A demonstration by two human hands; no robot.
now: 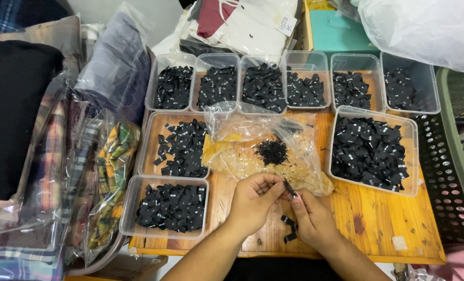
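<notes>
Two hands pinching one small black label over a wooden desk.

The left hand and right hand meet at about six o'clock on the desk, fingers curled nearly closed, thumb and forefinger tips of both pressed on the same black label held between them just above the wood. Two more loose labels lie on the desk right under the right hand's knuckles. Just at twelve o'clock from the hands, a crumpled clear bag holds a little heap of black scraps. Clear plastic tubs filled with black labels ring the desk from nine o'clock round through twelve to three o'clock.
</notes>
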